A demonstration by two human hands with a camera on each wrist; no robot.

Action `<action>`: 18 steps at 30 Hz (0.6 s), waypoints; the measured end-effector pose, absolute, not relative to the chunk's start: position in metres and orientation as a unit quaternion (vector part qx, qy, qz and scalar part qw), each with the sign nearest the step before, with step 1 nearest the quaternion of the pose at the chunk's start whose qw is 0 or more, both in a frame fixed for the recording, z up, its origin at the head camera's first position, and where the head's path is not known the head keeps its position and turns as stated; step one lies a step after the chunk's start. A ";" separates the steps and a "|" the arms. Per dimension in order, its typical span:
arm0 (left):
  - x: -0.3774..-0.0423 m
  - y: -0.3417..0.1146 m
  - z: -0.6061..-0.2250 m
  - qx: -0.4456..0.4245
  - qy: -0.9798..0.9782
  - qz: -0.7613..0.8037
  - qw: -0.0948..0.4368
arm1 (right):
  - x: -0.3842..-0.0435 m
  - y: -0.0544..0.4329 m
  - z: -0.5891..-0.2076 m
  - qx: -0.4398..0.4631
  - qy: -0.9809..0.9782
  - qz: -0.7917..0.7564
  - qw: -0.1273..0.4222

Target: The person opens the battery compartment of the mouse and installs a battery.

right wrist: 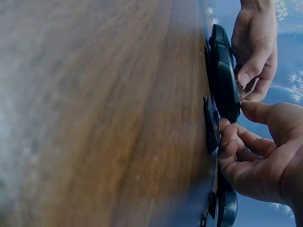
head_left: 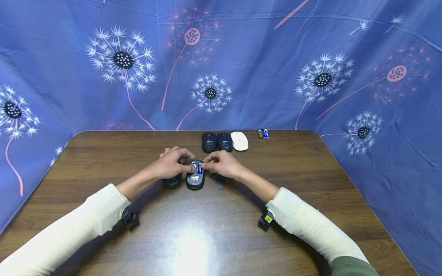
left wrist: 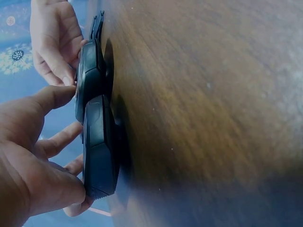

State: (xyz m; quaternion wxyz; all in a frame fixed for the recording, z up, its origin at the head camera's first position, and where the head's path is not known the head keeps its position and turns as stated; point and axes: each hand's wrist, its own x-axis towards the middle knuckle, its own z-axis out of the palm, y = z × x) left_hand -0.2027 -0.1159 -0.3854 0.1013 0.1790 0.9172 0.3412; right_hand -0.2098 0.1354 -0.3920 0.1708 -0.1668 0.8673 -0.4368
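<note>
A black computer mouse (head_left: 195, 182) lies underside up, its battery bay exposed with a blue battery (head_left: 200, 168) in it. My left hand (head_left: 171, 164) holds this mouse from the left, thumb on its underside and index finger at its far end. From the right, my right hand (head_left: 223, 164) pinches its edge, with the thumb beside the battery and the fingers curled at the side. A second black mouse (left wrist: 100, 146) sits under my left fingers, right against the first. Thin black cover pieces (right wrist: 211, 127) lie on the table by my right hand.
Toward the back of the wooden table (head_left: 276, 172) stand two black mice (head_left: 209, 142) and a white mouse (head_left: 239, 141) in a row. Several batteries (head_left: 263, 133) lie to their right. A blue flowered cloth (head_left: 241, 57) hangs behind the table.
</note>
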 end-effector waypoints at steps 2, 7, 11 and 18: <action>-0.203 -0.116 -0.386 0.181 0.917 0.341 0.097 | -0.210 0.137 -0.393 -0.169 0.868 -0.437 0.167; -0.203 -0.114 -0.385 0.197 0.923 0.322 0.068 | -0.211 0.142 -0.392 -0.189 0.866 -0.434 0.163; -0.203 -0.112 -0.383 0.229 0.928 0.290 0.034 | -0.211 0.147 -0.390 -0.244 0.877 -0.388 0.142; -0.206 -0.110 -0.375 0.291 0.921 0.259 -0.010 | -0.211 0.154 -0.386 -0.282 0.890 -0.343 0.102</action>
